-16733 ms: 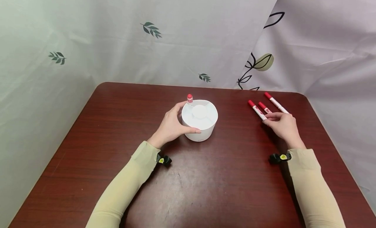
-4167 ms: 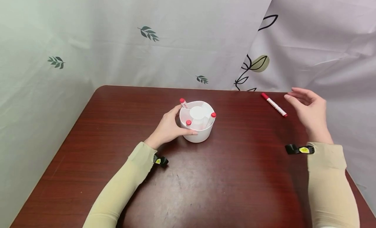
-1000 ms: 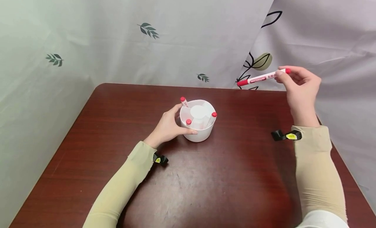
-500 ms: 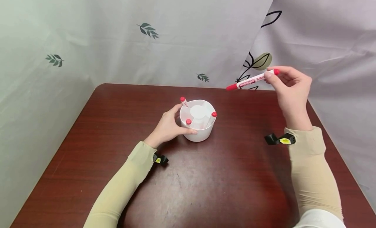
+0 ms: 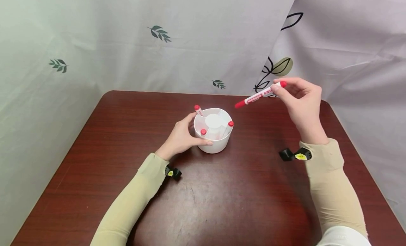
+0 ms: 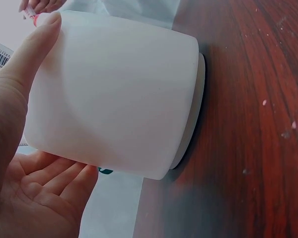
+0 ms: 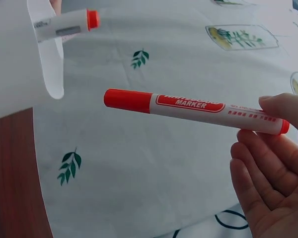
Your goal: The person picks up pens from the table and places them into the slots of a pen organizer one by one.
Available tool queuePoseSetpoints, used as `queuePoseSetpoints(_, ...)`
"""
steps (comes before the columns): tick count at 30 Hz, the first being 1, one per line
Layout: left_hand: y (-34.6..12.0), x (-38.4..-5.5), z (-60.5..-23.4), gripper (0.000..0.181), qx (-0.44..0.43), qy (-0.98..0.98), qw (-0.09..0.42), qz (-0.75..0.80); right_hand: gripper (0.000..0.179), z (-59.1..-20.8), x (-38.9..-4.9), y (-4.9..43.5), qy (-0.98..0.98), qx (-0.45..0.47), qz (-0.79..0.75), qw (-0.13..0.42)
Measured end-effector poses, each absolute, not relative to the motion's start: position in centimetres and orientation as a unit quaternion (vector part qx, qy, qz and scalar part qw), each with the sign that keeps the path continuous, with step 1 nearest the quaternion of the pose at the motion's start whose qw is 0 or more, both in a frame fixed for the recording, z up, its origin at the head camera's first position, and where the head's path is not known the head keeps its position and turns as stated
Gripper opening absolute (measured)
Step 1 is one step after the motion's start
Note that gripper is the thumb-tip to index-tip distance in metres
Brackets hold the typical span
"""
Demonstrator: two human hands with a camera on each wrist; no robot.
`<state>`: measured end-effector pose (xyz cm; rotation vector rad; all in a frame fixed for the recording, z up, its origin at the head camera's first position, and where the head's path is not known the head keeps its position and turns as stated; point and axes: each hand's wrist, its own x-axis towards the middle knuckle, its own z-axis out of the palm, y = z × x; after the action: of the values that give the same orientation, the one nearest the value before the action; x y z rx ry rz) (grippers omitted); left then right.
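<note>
A round white pen holder [image 5: 215,146] with inner compartments stands upright on the table. My left hand [image 5: 180,137] grips its left side, thumb along the front and fingers round the back, as the left wrist view also shows. Three red-capped markers stand in it: one at the back left [image 5: 198,110], one at the front left [image 5: 203,132], one at the right [image 5: 230,124]. Up and to the right of the holder, my right hand [image 5: 302,106] pinches a whiteboard marker [image 7: 193,109] by its tail end. That marker's red cap points left toward the holder, tilted slightly down in the head view.
The dark red wooden table [image 5: 222,203] has rounded back corners. A pale cloth [image 5: 127,55] with leaf prints hangs behind it and along both sides. Each wrist wears a small black camera on a strap.
Long ago, three markers lay on the right of the table; two went into the holder and the right hand picked up the last. In the past second it moved left and slightly down. Left hand unchanged.
</note>
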<state>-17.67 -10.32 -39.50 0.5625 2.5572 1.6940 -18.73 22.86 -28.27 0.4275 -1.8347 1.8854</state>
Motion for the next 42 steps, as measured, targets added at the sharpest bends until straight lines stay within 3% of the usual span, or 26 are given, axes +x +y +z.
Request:
queuePoseSetpoints(18, -10.4, -17.7, -39.6, 0.093, 0.178, 0.823, 0.013, 0.539, 0.022, -29.9, -19.2, 20.8, -0.770, 0.159, 0.595, 0.168)
queuePoseSetpoints(30, -10.4, -17.7, -39.7, 0.094, 0.179, 0.824, 0.011, 0.537, 0.016, -28.7, -18.1, 18.2, -0.802, 0.170, 0.563, 0.100)
queuePoseSetpoints(42, -10.4, -17.8, -39.8, 0.096, 0.177, 0.825, 0.012, 0.537, 0.027, -32.5, -21.0, 17.9, -0.835, 0.171, 0.522, 0.039)
